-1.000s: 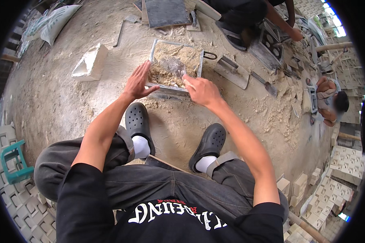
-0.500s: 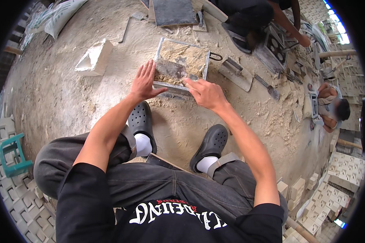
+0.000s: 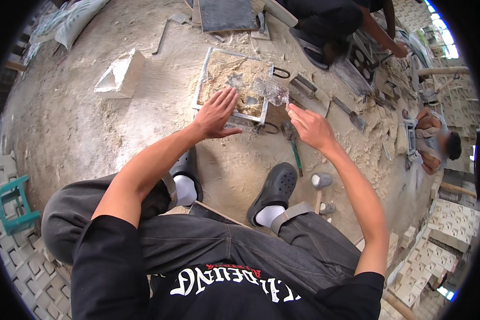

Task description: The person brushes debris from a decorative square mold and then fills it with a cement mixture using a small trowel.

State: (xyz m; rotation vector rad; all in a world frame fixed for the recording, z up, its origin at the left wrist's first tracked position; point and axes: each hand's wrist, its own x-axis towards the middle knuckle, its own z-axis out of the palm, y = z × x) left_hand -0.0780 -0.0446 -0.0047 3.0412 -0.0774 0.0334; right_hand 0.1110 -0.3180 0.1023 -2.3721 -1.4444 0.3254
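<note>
A square metal mold frame filled with pale, sandy mix lies on the ground in front of me. My left hand is open, its fingers stretched over the near side of the mix; whether they touch it I cannot tell. To the right, my right hand is closed on a flat trowel. Its mix-smeared blade reaches over the frame's right side, while my fingers hide the grip. Dark patches show in the surface of the mix. A wire loop handle sticks out from the frame's right side.
A handled float and a small pointed trowel lie to the right. Nearer are a green-handled tool and a mallet. A pale hollow block sits left. A co-worker crouches at far right, by another mold.
My right hand has drawn the trowel rightward from the mix to the frame's right side. My left hand has shifted right, from the frame's left edge to over the mix.
</note>
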